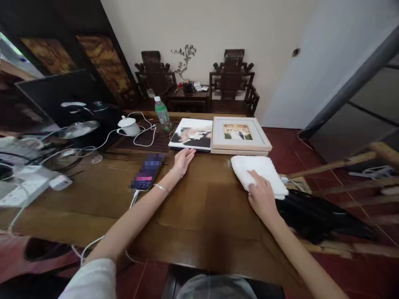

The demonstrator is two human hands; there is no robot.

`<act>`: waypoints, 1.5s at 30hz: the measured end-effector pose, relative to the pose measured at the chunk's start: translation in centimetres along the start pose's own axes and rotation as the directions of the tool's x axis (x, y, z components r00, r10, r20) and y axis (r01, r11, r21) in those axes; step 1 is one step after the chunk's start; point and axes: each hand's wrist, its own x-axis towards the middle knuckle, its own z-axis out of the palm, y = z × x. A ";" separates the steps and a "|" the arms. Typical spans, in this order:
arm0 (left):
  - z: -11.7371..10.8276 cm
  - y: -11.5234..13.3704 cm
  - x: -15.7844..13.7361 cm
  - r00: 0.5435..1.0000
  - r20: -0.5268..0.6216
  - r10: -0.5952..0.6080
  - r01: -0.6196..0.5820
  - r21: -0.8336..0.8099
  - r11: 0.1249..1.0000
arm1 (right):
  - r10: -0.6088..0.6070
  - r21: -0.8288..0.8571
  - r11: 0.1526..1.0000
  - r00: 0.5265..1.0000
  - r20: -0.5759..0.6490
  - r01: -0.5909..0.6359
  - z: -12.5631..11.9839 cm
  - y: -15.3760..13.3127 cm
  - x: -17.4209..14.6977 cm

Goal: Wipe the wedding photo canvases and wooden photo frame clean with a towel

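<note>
Clock centred on bare bench (212,199). Left hand (183,161) at 11, flat, fingers straight, grip uncurled and empty; fingertips at near edge of photo book (193,133), probably to steady or square it beside picture frame (238,132) at 1. Right hand (261,192) at 3, fingers loosely bent on white cloth (271,174) at 2; likely pressing down, can't make out whether grip pinches any. Phone (148,171) at 10, cable (134,198) attached, presumably charging.
</note>
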 end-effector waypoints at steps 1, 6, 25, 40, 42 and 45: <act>0.1 0.2 0.1 1.000 0.002 -0.006 0.006 0.003 1.000 | 0.003 -0.002 1.000 1.000 0.001 -0.003 0.0 0.0 0.0; 0.8 0.7 0.8 1.000 -0.004 -0.023 0.023 0.000 1.000 | 0.018 -0.012 1.000 1.000 -0.002 -0.018 0.1 0.1 -0.1; 4.9 -0.5 3.1 0.976 -0.214 0.048 -0.077 -0.129 0.989 | -0.003 -0.006 1.000 1.000 -0.002 0.003 0.1 0.3 0.0; 5.6 0.0 4.6 0.969 -0.233 0.086 -0.134 -0.199 0.971 | 0.000 0.010 1.000 1.000 0.004 0.000 0.1 0.4 0.2; 5.4 0.5 4.5 0.970 -0.221 0.099 -0.146 -0.208 0.967 | 0.003 0.026 1.000 1.000 -0.012 -0.003 0.2 0.5 0.2; 4.8 1.9 4.0 0.971 -0.203 0.129 -0.173 -0.219 0.960 | 0.025 0.056 0.998 0.999 -0.040 -0.023 0.4 0.6 0.2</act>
